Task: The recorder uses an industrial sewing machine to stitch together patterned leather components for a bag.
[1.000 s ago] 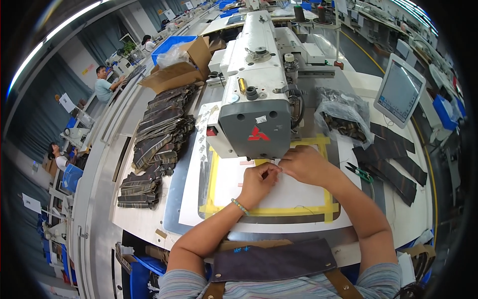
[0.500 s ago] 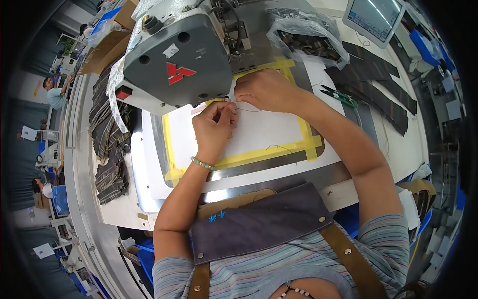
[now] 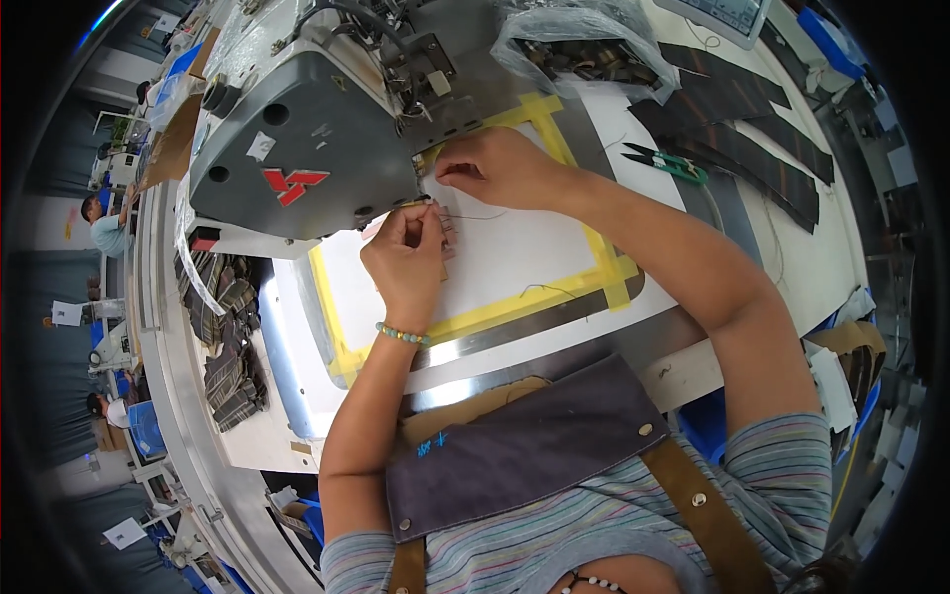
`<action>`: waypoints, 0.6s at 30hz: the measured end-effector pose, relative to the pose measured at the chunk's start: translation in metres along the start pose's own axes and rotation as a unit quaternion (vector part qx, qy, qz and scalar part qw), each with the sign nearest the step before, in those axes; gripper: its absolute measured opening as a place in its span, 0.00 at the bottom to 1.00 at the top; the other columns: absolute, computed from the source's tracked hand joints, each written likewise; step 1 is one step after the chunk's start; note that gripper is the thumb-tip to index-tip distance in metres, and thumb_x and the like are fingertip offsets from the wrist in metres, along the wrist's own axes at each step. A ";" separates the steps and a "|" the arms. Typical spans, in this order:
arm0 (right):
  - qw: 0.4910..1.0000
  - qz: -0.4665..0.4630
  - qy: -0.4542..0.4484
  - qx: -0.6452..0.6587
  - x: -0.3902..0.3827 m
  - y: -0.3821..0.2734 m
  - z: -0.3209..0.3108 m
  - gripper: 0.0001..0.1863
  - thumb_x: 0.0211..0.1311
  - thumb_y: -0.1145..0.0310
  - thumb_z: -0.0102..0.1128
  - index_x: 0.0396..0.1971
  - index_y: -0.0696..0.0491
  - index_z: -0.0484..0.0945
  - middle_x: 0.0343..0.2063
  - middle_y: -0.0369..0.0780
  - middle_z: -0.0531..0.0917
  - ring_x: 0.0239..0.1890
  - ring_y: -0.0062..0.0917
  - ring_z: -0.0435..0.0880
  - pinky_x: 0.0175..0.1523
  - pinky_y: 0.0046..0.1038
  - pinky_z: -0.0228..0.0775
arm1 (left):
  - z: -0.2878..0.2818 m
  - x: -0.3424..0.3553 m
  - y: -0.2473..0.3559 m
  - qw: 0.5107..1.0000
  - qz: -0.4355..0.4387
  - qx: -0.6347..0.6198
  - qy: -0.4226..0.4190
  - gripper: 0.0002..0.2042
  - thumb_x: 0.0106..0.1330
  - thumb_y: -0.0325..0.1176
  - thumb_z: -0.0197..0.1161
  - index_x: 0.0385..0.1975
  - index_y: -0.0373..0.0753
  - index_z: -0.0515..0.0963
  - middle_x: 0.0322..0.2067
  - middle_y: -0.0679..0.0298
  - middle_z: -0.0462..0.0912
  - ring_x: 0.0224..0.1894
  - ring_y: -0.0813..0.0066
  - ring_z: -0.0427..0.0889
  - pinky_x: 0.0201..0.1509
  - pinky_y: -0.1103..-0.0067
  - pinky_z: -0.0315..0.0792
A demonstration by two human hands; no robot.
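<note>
1. Both hands have stayed under the nose of the big grey industrial sewing machine through the last second, though the view has tipped downward and closer, so the grey apron bib now fills the lower part of the picture.
2. The left hand is closed in a pinch, thumb and fingertips meeting on the end of a thin dark thread right at the needle area; it sits a little nearer the machine than half a second ago.
3. The right hand is curled, its fingertips pressed together just beside the needle; what it grips is too small to tell.
4. A small striped fabric piece lies on the white work plate framed by yellow tape, touching the left fingers.
5. Green-handled thread snips rest untouched on the desk, well apart from both hands.
6. Judging from this, the work remains at the fine thread-handling stage by the needle.
</note>
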State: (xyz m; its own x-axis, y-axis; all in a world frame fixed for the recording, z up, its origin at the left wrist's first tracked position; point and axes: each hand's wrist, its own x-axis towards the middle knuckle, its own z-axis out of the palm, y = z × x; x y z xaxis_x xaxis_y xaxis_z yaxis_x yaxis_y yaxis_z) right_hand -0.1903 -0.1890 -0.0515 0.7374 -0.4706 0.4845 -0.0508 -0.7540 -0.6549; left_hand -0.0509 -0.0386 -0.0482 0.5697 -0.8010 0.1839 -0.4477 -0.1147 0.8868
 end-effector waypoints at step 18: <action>0.723 0.103 0.643 -0.231 -0.094 0.086 -0.337 0.24 0.71 0.50 0.66 0.42 0.60 0.87 0.35 0.42 0.90 0.42 0.25 0.87 0.51 0.28 0.75 | -0.005 0.000 -0.002 0.999 0.030 0.024 -0.005 0.07 0.69 0.29 0.71 0.34 0.31 0.87 0.20 0.68 0.83 0.21 0.89 0.77 0.24 0.83 0.79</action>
State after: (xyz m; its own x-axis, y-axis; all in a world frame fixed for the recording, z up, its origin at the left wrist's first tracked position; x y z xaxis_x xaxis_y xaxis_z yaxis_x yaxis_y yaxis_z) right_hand -0.4909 -0.3641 0.0418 -0.5385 -0.4080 0.7373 -0.5097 -0.5391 -0.6705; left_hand -0.0463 -0.0355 -0.0480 0.5334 -0.8133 0.2323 -0.5139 -0.0935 0.8527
